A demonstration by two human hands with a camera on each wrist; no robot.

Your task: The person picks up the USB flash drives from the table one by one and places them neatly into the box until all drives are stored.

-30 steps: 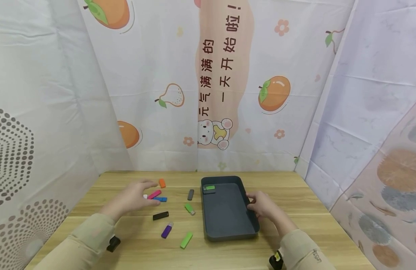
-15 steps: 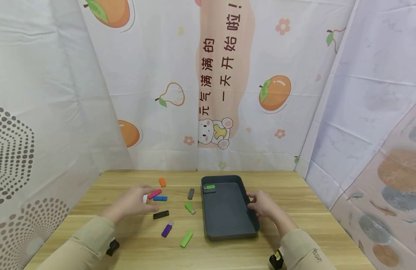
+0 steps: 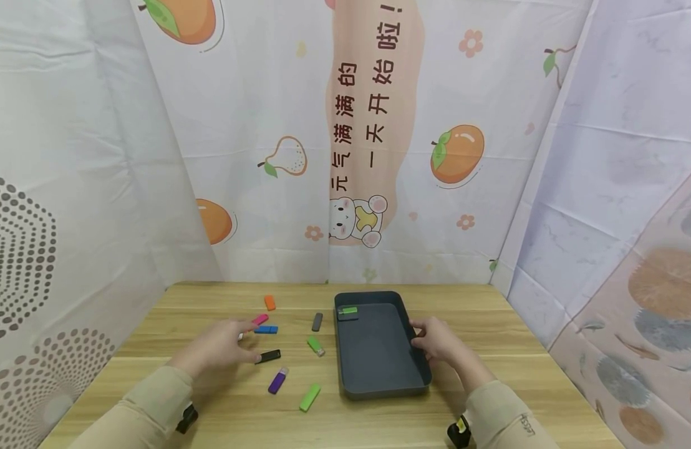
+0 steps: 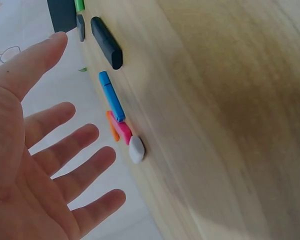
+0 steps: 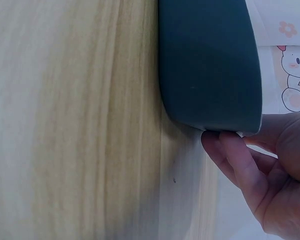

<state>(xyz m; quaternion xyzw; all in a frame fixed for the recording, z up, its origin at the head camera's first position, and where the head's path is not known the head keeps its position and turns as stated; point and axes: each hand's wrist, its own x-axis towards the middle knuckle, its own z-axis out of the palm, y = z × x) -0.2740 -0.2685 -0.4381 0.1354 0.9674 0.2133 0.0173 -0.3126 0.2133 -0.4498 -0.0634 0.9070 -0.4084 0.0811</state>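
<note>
My left hand (image 3: 219,346) hovers over the left part of the table, fingers spread and holding nothing. Nearest its thumb is a black USB stick (image 3: 269,356). Just beyond the fingers lie a blue USB stick (image 3: 265,330), a pink one (image 3: 260,319) and a white rounded piece (image 4: 136,149), mostly hidden by the hand in the head view. On the right, my right hand (image 3: 438,342) grips the right wall of a dark grey tray (image 3: 379,394); in the right wrist view its fingers (image 5: 240,155) press the outside wall. A green USB stick (image 3: 349,310) and a dark one (image 3: 347,317) lie inside at the tray's far left corner.
Between hand and tray lie a grey USB stick (image 3: 317,322), a green one (image 3: 315,345), a purple one (image 3: 278,380) and a light green one (image 3: 309,398). An orange stick (image 3: 270,302) lies farther back. Printed curtains (image 3: 256,218) enclose the wooden table (image 3: 368,430).
My left hand has moved toward me, from above the blue and pink sticks to beside the black one, its fingers staying apart. My right hand and the tray have stayed put.
</note>
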